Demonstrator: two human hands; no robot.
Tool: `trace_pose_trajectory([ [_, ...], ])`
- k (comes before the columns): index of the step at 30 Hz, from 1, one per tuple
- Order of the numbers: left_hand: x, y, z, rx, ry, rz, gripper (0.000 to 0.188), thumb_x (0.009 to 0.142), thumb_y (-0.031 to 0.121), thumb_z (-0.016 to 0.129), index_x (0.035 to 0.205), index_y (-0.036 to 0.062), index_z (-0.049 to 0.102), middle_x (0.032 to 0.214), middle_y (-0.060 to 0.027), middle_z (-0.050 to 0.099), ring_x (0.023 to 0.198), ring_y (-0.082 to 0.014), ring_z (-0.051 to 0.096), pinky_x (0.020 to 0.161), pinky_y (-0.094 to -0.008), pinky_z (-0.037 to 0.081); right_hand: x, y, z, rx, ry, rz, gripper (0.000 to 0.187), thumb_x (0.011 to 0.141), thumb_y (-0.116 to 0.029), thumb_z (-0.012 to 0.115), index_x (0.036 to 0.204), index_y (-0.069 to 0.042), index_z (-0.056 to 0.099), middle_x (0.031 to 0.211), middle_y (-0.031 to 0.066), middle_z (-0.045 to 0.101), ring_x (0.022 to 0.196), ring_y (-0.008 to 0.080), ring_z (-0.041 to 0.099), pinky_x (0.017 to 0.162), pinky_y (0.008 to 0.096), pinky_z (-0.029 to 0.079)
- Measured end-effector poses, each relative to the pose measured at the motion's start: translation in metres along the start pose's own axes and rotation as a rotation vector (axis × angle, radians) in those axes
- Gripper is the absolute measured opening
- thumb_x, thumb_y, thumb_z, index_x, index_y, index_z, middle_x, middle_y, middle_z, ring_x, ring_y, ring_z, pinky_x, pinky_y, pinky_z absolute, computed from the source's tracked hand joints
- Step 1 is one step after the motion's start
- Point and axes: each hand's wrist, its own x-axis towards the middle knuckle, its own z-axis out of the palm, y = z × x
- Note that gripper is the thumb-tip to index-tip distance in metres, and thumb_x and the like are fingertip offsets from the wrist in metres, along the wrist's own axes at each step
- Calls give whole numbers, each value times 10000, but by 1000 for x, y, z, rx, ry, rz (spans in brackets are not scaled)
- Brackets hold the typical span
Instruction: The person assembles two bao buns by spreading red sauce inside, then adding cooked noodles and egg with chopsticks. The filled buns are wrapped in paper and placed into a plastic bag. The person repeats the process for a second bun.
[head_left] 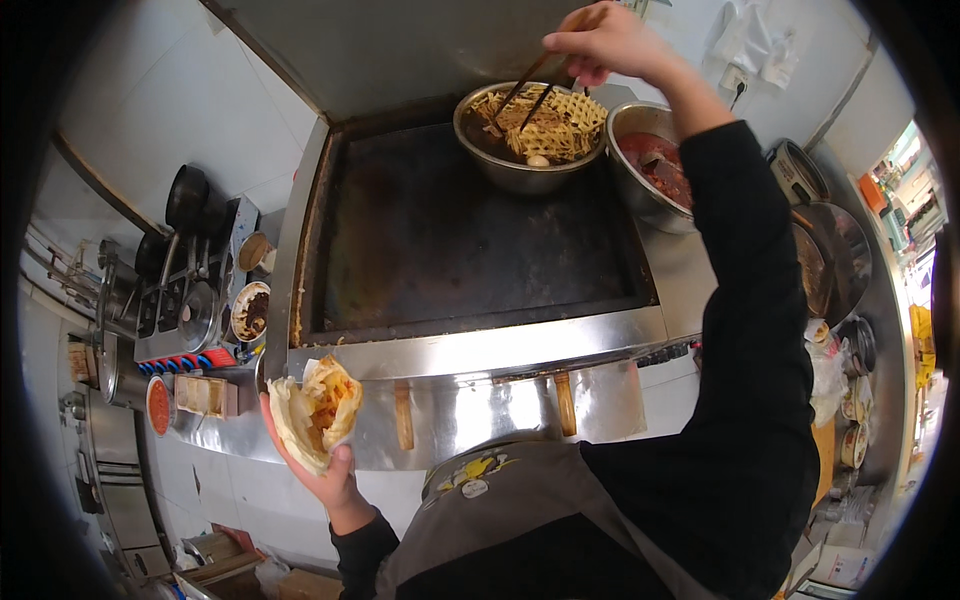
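Note:
My left hand (328, 488) is closed around a folded flatbread (290, 412), held upright in front of the griddle's left corner. Its mouth gapes and shows a yellow-orange filling. At the far side, my right hand (612, 45) grips a pair of dark chopsticks (528, 88), tips down in a metal bowl (530, 183). Yellowish lattice-cut pieces and strips (565, 122) fill this bowl above dark liquid, and a pale round egg-like piece (538, 160) lies at its near side. The chopstick tips touch the strips; whether they pinch any, I cannot tell.
The bowl stands on the far right of a black flat griddle (430, 240) with a steel rim. Beside it is a second metal bowl (650, 205) of red liquid. Burners and pans (187, 195) stand left. Two wooden handles (403, 415) jut from the griddle's front.

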Motion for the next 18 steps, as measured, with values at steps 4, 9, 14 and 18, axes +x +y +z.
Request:
trace_pose_trajectory([
  [4,5,-6,4,-7,-13,-12,1249,718,465,897,1603,-16,160,1569,-178,350,1436,-322,398,1174,-442,355,-25,0,-27,-132,-75,-38,289,954,-258,700,1000,25,741,693,80,704,535,133,669,507,252,536],
  [9,10,-10,12,-19,-24,-17,1256,709,461,903,1605,-14,160,1581,-174,337,1446,-322,386,1184,-446,343,-24,21,0,-156,-203,10,300,963,-241,692,1025,51,717,665,96,687,528,143,649,497,245,535],
  [14,10,-11,11,3,-23,-14,1253,713,468,899,1605,-13,163,1588,-175,329,1449,-322,384,1187,-446,338,-13,39,25,-32,-174,25,256,959,-213,698,988,41,701,695,92,687,570,172,682,517,270,554],
  [18,9,-14,8,21,-1,-16,1258,713,481,899,1606,-10,162,1587,-174,331,1446,-325,387,1186,-450,342,-6,52,14,44,-81,40,250,964,-210,690,979,39,705,732,113,711,622,184,717,551,289,587],
])
